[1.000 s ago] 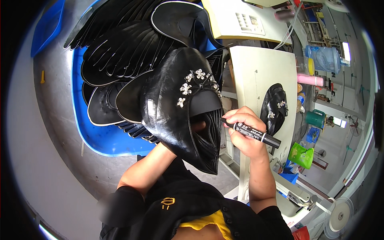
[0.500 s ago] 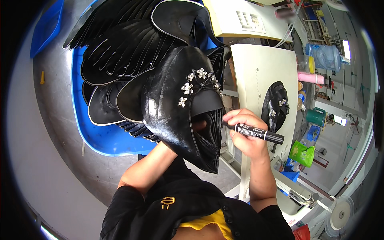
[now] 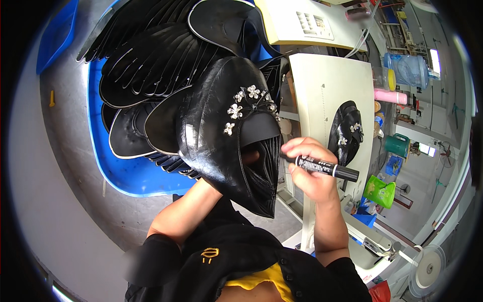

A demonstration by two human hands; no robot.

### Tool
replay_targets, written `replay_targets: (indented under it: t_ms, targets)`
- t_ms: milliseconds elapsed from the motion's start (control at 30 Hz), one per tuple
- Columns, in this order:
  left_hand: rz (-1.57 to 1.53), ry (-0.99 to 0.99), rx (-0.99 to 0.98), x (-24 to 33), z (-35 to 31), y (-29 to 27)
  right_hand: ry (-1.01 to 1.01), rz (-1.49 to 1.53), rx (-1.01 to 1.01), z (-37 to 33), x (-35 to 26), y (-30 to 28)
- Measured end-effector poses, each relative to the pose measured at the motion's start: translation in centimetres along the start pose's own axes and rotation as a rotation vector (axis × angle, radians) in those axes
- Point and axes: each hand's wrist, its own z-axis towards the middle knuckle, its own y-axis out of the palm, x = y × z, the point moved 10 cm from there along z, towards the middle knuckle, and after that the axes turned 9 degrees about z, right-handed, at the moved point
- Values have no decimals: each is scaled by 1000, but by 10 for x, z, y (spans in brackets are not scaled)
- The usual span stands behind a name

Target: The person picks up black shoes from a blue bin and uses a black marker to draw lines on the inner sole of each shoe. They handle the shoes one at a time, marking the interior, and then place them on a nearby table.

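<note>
A stack of glossy black shoe uppers, the top one trimmed with silvery flower ornaments, is held up in front of me. My left hand grips it from below and behind; most of that hand is hidden, and one finger shows through the upper's opening. Between the fingers of my right hand is a black marker pen. Its tip end points left at the right-hand edge of the opening, and whether it touches cannot be seen. My right hand is closed around the pen.
Many more black uppers fan out over a blue tray at the left. To the right, a pale machine table carries another decorated upper. A white control panel stands beyond it. A blue bin is far left.
</note>
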Motion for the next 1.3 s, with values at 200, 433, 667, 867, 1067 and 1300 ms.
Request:
replay_targets:
  t_ms: [200, 433, 667, 867, 1067, 1300]
  targets:
    - [-20, -1, 0, 1, 1, 2, -69, -144, 21, 17, -7, 5]
    - [-43, 1, 4, 1, 1, 1, -42, -180, -27, 23, -6, 9]
    - [-68, 6, 14, 4, 2, 0, 15, -178, -58, 25, -3, 12]
    - [-80, 15, 21, 8, 3, 1, -8, -171, -36, 22, -1, 11]
    - [-90, 17, 27, 11, 4, -1, -45, -200, 5, 26, -4, 11]
    - [-99, 15, 32, 14, 4, 0, -61, -169, -17, 22, -4, 12]
